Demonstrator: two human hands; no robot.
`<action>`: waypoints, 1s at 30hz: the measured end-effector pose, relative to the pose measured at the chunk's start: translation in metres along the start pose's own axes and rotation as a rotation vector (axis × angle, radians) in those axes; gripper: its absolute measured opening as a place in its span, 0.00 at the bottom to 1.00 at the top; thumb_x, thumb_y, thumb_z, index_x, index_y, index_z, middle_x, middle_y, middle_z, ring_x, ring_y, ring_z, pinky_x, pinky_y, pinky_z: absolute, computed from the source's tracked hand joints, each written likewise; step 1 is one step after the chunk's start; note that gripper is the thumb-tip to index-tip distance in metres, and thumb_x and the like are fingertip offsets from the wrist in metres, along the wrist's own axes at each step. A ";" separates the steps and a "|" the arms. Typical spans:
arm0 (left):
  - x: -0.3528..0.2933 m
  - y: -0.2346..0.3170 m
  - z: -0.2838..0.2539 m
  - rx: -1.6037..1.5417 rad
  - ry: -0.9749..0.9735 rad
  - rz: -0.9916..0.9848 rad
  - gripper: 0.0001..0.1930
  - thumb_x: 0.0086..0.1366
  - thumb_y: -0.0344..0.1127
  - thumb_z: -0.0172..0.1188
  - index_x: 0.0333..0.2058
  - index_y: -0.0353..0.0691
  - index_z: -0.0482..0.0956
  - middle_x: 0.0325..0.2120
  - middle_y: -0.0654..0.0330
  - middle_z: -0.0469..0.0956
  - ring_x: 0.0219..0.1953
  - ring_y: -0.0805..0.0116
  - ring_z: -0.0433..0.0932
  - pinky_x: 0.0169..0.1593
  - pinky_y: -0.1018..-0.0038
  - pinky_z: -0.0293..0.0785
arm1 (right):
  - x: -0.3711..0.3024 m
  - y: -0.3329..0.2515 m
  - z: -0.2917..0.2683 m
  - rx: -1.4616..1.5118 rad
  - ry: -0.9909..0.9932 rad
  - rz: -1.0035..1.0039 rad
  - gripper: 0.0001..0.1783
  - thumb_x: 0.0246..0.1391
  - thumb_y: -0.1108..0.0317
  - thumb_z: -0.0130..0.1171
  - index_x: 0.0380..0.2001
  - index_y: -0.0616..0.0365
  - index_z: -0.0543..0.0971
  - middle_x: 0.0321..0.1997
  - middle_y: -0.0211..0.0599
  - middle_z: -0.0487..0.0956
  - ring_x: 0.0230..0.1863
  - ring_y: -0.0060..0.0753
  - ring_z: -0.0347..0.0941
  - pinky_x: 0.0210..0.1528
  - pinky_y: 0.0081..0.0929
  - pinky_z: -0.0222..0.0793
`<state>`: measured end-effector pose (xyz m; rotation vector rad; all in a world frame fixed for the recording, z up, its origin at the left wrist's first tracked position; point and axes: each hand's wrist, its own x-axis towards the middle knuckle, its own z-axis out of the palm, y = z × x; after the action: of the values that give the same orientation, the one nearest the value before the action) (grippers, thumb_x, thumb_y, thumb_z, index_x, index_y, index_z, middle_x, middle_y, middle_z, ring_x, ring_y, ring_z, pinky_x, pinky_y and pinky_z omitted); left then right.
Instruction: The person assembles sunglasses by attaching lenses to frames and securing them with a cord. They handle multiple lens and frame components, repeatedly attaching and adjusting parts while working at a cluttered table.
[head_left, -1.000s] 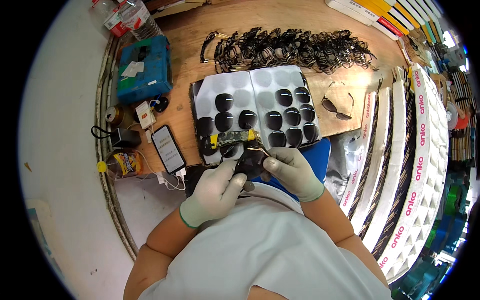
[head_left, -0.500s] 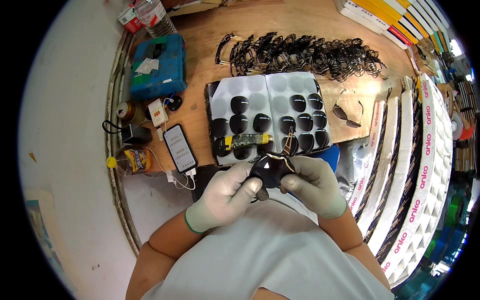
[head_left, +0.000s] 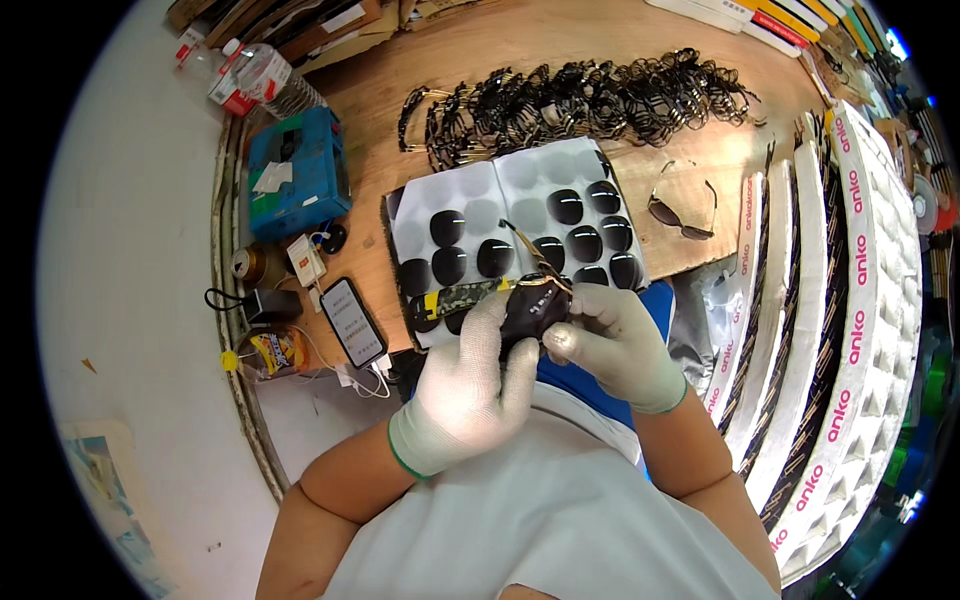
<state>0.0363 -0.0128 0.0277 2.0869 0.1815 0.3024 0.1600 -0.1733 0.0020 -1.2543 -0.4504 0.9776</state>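
Both my hands wear white gloves and are closed around one pair of sunglasses (head_left: 537, 308), held just over the near edge of a lens tray. My left hand (head_left: 462, 390) grips its left side, thumb and fingers on a dark lens. My right hand (head_left: 625, 350) pinches the right side by the gold-edged rim. One thin temple sticks up and away from me. Part of the frame is hidden by my fingers. Under it, the white lens tray (head_left: 462, 182) carries several dark lenses (head_left: 495, 258). A camouflage-patterned tool with yellow bands (head_left: 470, 298) lies across it beside my left fingers.
A long heap of dark frames (head_left: 590, 105) lies beyond the tray. Another pair of sunglasses (head_left: 682, 215) rests at its right. White racks (head_left: 855, 290) line the right side. At the left are a phone (head_left: 353, 322), a blue box (head_left: 297, 175) and bottles (head_left: 268, 80).
The sunglasses have been tilted in my hands, so the temple now points up-left rather than up-right. My left fingers have extended upward along the lens. The whole view has shifted slightly.
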 end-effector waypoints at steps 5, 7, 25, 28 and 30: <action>0.032 -0.003 0.003 0.199 -0.138 0.053 0.25 0.66 0.28 0.61 0.58 0.26 0.66 0.24 0.45 0.80 0.22 0.45 0.83 0.28 0.59 0.79 | 0.010 0.023 -0.021 -0.057 0.151 -0.116 0.23 0.55 0.66 0.72 0.50 0.65 0.78 0.44 0.33 0.77 0.43 0.21 0.72 0.44 0.23 0.71; 0.052 0.004 0.005 0.330 -0.395 0.041 0.23 0.67 0.31 0.61 0.58 0.30 0.68 0.25 0.48 0.81 0.24 0.48 0.83 0.31 0.60 0.80 | 0.007 0.025 -0.036 -0.491 0.334 -0.418 0.40 0.42 0.66 0.79 0.59 0.60 0.72 0.53 0.44 0.76 0.52 0.40 0.73 0.54 0.33 0.73; 0.165 -0.090 0.070 -0.068 -0.246 -0.421 0.22 0.63 0.46 0.67 0.46 0.34 0.77 0.32 0.55 0.83 0.31 0.62 0.82 0.34 0.69 0.76 | -0.047 0.007 -0.074 0.015 0.227 -0.252 0.40 0.55 0.84 0.51 0.70 0.63 0.52 0.56 0.52 0.78 0.51 0.38 0.79 0.56 0.37 0.75; 0.112 -0.054 0.028 -0.887 -0.401 -0.494 0.09 0.66 0.33 0.63 0.40 0.34 0.77 0.30 0.61 0.80 0.32 0.77 0.79 0.34 0.78 0.74 | -0.040 0.014 -0.071 -0.098 0.127 -0.226 0.35 0.55 0.84 0.50 0.67 0.65 0.56 0.50 0.46 0.79 0.46 0.32 0.78 0.53 0.34 0.75; 0.085 -0.045 0.025 -0.832 -0.377 -0.430 0.11 0.66 0.29 0.65 0.44 0.34 0.75 0.33 0.59 0.80 0.32 0.74 0.79 0.35 0.77 0.75 | -0.029 0.010 -0.054 -0.238 0.065 -0.118 0.33 0.57 0.83 0.51 0.65 0.65 0.56 0.46 0.43 0.79 0.44 0.29 0.78 0.52 0.32 0.75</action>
<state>0.1247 0.0104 -0.0113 1.2041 0.2226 -0.2503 0.1808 -0.2284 -0.0172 -1.4515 -0.5961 0.7980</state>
